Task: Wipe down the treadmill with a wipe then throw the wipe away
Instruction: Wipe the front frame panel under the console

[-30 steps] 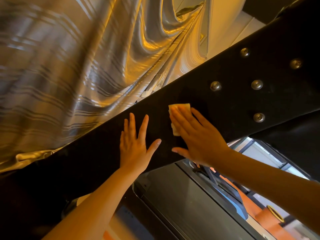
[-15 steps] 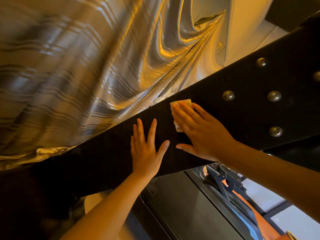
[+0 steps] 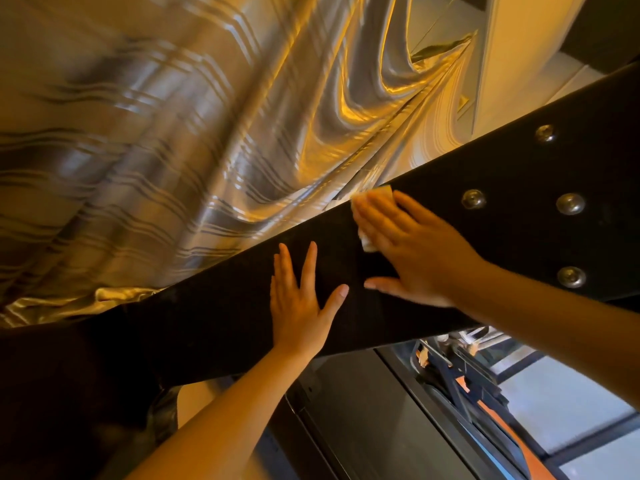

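right hand presses the wipe flat-fingered against the black treadmill panel near its upper edge, left hand released and bracing; advise firm overlapping strokes toward the bolts.

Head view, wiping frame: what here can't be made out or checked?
- Wipe: mostly hidden under the right hand; only two edges show.
- Right hand fingertips: motion-blurred.
- Black treadmill panel: too dark to judge cleanliness; cut off at both frame edges.
- Trash bin: none in view.
- Left hand: flat on the panel, holding nothing.
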`<state>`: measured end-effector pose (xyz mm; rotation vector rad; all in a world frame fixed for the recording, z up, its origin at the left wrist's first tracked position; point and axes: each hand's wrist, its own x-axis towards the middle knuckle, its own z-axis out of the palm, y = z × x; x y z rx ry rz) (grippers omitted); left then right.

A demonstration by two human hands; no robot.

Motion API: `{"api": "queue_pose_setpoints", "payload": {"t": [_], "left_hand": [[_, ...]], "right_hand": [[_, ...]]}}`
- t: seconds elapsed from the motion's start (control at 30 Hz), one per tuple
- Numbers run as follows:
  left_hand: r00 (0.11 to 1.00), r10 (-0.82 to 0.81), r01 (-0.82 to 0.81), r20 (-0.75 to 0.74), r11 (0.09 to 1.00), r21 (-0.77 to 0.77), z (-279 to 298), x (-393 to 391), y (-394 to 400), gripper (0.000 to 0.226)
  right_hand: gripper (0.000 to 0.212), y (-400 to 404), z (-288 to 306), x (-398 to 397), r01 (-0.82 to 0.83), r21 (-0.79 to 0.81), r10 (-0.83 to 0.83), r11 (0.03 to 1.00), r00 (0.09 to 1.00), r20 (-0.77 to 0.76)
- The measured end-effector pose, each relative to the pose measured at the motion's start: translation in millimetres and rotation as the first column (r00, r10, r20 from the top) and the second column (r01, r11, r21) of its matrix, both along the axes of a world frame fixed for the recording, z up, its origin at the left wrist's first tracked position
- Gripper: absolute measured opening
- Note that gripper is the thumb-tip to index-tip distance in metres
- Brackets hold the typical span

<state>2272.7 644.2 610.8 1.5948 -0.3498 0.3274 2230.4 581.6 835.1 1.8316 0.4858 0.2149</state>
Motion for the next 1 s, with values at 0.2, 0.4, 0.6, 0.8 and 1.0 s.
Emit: {"api": "queue_pose_setpoints", "payload": {"t": [0.2, 0.4, 0.6, 0.8, 1.0], "left_hand": [[0.999, -0.040, 0.040, -0.018, 0.999, -0.011, -14.0, 3.3, 8.7, 0.082], [0.998, -0.051, 0.053, -0.048, 0.998, 0.037, -24.5, 7.3, 14.2, 0.084], [0.996, -0.070, 0.072, -0.052, 0.996, 0.045, -23.1, 7.0, 17.4, 0.084], [0.998, -0.054, 0.056, -0.037, 0.997, 0.046, -26.7, 7.3, 15.4, 0.086], [0.993, -0.087, 0.088, -0.081, 0.996, 0.012, -23.8, 4.4, 15.6, 0.087]], "right_hand": [[0.097, -0.3, -5.9, -8.6, 0.029, 0.028, -0.028, 0.999, 0.998, -0.051], [0.091, -16.3, -20.3, -32.6, -0.030, -0.057, 0.016, 0.998, 0.975, -0.221], [0.096, -3.6, 3.6, -19.6, 0.048, -0.043, -0.051, 0.998, 0.996, -0.079], [0.095, -27.7, -31.8, -53.5, -0.067, -0.124, 0.014, 0.990, 0.924, -0.383], [0.093, 2.7, 0.5, -2.3, 0.002, -0.071, -0.013, 0.997, 0.987, -0.159]]}}
